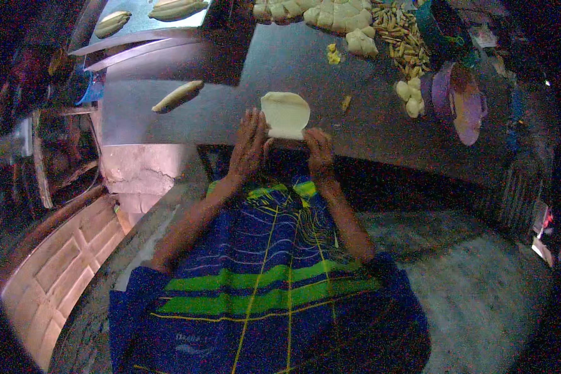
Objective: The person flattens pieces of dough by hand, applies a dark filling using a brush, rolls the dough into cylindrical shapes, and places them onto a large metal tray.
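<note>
A flat, pale sheet of dough (285,107) with a rounded far end lies near the front edge of the table. Its near edge looks folded or rolled into a thicker band. My left hand (248,146) rests along the left side of the sheet, fingers stretched out, the thumb by the near left corner. At the near right corner, the curled fingers of my right hand (319,153) close on the dough edge. Left of the sheet, a long spindle-shaped dough roll (177,96) lies by itself. Whatever is under my fingers is hidden.
Shaped dough rolls (177,9) sit on a tray (137,31) at far left. Flattened dough pieces (336,15) and a heap of brownish sticks (402,40) lie at the back. Small dough lumps (410,98) sit beside a tilted purple container (442,93) at right.
</note>
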`<state>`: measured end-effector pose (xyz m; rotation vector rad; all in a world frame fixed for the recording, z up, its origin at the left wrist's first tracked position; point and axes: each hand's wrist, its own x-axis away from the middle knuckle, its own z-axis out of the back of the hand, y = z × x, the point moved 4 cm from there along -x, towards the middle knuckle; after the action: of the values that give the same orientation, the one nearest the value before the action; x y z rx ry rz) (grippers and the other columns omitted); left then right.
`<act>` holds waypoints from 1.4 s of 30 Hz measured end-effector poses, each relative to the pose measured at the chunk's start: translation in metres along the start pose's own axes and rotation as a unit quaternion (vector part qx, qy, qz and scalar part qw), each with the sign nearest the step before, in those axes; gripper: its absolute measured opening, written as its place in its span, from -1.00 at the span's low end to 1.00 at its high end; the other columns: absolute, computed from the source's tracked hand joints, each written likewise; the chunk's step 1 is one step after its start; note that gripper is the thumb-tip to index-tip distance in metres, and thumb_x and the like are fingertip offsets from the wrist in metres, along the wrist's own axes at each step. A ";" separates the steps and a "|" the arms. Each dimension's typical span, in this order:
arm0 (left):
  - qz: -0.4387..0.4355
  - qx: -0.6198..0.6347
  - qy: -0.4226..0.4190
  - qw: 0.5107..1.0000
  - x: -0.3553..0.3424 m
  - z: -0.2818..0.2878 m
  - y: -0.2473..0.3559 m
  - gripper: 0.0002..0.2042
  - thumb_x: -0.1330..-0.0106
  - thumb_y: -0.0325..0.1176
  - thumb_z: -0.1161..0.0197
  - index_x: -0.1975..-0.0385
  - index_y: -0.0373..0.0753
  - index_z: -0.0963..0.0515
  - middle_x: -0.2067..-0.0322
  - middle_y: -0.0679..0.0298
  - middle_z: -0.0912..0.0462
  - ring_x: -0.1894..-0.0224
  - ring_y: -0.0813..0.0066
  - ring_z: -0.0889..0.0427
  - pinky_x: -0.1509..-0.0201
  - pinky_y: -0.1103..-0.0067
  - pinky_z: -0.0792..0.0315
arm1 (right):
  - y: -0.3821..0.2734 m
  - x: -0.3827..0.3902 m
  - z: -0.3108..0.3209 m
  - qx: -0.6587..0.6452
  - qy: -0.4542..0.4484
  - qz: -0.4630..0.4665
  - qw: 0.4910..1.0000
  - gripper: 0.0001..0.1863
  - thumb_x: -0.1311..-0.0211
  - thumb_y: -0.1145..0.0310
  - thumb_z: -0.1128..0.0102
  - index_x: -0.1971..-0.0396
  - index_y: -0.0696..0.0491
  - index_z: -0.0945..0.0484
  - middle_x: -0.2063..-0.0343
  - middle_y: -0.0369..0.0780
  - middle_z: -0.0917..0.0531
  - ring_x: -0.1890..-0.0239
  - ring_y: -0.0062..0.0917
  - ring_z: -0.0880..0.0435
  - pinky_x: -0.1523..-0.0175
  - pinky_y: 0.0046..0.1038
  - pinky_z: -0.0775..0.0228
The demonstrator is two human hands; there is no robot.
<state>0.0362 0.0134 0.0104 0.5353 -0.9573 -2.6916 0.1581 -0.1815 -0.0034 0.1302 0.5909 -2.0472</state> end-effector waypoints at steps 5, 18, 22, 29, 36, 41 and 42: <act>0.058 -0.021 0.080 0.995 -0.027 0.022 0.001 -0.35 -0.48 -0.26 -0.08 -0.43 -0.48 -0.04 -0.45 -0.26 0.01 -0.50 -0.28 0.03 -0.56 0.08 0.08 | -0.034 -0.053 0.004 -0.006 0.009 -0.028 1.000 -0.47 -0.29 0.56 -0.12 -0.29 0.14 -0.41 -0.32 0.06 -0.40 -0.41 0.02 -0.27 -0.45 -0.05 -0.17; 0.127 -0.196 0.021 0.972 -0.124 0.022 -0.029 -0.27 -0.50 0.02 0.07 -0.46 -0.43 -0.01 -0.48 -0.26 0.09 -0.54 -0.29 0.27 -0.56 -0.01 0.34 | -0.041 -0.171 -0.002 0.150 -0.071 -0.117 0.979 -0.31 -0.51 0.10 0.16 -0.45 0.25 -0.07 -0.47 0.17 -0.01 -0.52 0.15 0.13 -0.54 0.13 0.36; 0.118 -0.202 0.037 0.971 -0.156 0.028 -0.035 -0.26 -0.48 0.04 0.03 -0.48 -0.35 0.01 -0.47 -0.26 0.08 -0.53 -0.30 0.22 -0.53 -0.04 0.20 | -0.027 -0.201 -0.011 0.119 -0.049 -0.112 0.985 -0.30 -0.50 0.09 0.16 -0.47 0.20 -0.02 -0.48 0.18 0.04 -0.51 0.20 0.17 -0.54 0.14 0.41; 0.082 -0.260 0.114 0.955 -0.204 0.030 -0.055 -0.20 -0.45 0.13 -0.02 -0.50 -0.30 0.03 -0.46 -0.35 0.14 -0.50 -0.39 0.15 -0.46 -0.07 -0.03 | -0.010 -0.245 -0.021 0.103 -0.013 -0.070 0.992 -0.26 -0.49 0.09 0.13 -0.51 0.13 0.07 -0.49 0.19 0.13 -0.50 0.26 0.22 -0.53 0.14 0.42; 0.104 -0.291 0.165 0.936 -0.242 0.031 -0.074 -0.21 -0.45 0.11 -0.04 -0.49 -0.29 0.01 -0.46 -0.33 0.14 -0.51 -0.36 0.18 -0.48 -0.07 0.01 | -0.004 -0.282 -0.009 0.108 0.025 -0.069 0.991 -0.32 -0.48 0.11 0.06 -0.46 0.09 -0.08 -0.46 0.16 0.00 -0.49 0.17 0.08 -0.52 0.09 0.20; 0.129 -0.121 0.258 0.950 -0.270 0.028 -0.102 -0.25 -0.46 -0.07 -0.09 -0.48 -0.35 0.04 -0.44 -0.35 0.05 -0.51 -0.31 0.16 -0.55 0.00 0.22 | 0.015 -0.273 0.002 0.012 0.066 0.008 0.998 -0.56 -0.42 0.26 -0.09 -0.21 0.13 -0.47 -0.19 0.04 -0.51 -0.26 -0.04 -0.44 -0.35 -0.06 -0.27; 0.133 -0.109 0.224 0.959 -0.260 0.011 -0.158 -0.28 -0.49 -0.04 -0.02 -0.46 -0.41 0.00 -0.44 -0.32 0.03 -0.51 -0.27 0.13 -0.55 0.02 0.16 | 0.015 -0.260 -0.010 -0.001 0.049 0.032 0.998 -0.62 -0.38 0.35 -0.10 -0.15 0.12 -0.51 -0.09 -0.02 -0.57 -0.18 -0.08 -0.50 -0.28 -0.08 -0.33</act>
<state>0.2516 0.2266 -0.0167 0.8516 -0.5528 -2.2536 0.3061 0.0206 0.0669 0.2466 0.6426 -1.9865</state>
